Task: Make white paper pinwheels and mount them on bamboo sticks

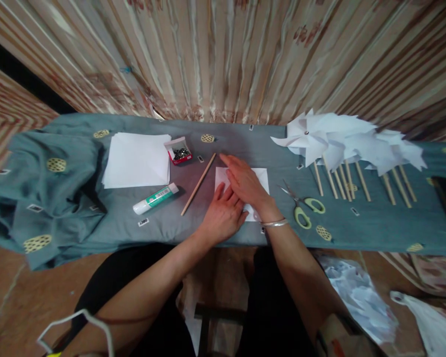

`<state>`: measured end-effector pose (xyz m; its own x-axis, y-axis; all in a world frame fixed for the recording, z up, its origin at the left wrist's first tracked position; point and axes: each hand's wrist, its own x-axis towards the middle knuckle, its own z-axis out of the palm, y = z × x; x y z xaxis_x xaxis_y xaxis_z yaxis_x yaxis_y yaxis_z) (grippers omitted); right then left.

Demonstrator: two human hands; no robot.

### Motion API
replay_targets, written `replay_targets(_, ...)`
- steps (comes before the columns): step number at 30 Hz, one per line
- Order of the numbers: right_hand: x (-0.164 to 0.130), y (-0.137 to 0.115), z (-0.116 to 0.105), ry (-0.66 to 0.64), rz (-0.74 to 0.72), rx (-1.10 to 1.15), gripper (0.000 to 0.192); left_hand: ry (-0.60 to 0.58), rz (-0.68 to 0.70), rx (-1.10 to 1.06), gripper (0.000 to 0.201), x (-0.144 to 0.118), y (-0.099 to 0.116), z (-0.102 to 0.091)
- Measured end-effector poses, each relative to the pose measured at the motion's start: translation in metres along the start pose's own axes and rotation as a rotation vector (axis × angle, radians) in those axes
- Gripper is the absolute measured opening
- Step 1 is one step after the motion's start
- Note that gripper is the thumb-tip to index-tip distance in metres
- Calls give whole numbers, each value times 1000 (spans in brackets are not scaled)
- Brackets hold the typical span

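Observation:
Both my hands rest flat on a white square paper sheet (262, 177) lying on the grey-green cloth (245, 141). My left hand (223, 214) presses the sheet's near left part, fingers together. My right hand (245, 183), a bangle on its wrist, lies across the sheet with fingers stretched toward its far left corner. A thin wooden stick (198, 184) lies just left of the sheet. Neither hand grips anything.
A stack of white paper (137, 159), a small red box of pins (179, 150) and a glue stick (155, 198) lie to the left. Green-handled scissors (304, 206) and several finished paper pinwheels (342, 141) on sticks lie right. A bunched cloth (48, 193) sits far left.

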<state>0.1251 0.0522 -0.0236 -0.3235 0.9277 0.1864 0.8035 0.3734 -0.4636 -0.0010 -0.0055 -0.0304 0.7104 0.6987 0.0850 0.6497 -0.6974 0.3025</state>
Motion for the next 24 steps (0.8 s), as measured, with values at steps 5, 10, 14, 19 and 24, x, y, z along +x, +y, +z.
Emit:
replay_targets(5,-25,12,-9,164,97,15,49,-13,-6,-28,47,0,0,-1)
replay_targets(10,-63,18,-14,197,128,-65,46,-19,-44,-94,56,0,0,-4)
replay_targets(14,-84,16,-11,206,63,-103,45,24,-51,-105,56,-6,3,-10)
replay_targets(19,-95,12,-5,198,4,-141,44,83,-114,-102,56,-27,4,-16)
replay_targets(24,-98,5,-2,203,20,-177,43,211,-213,-106,53,-47,-7,-28)
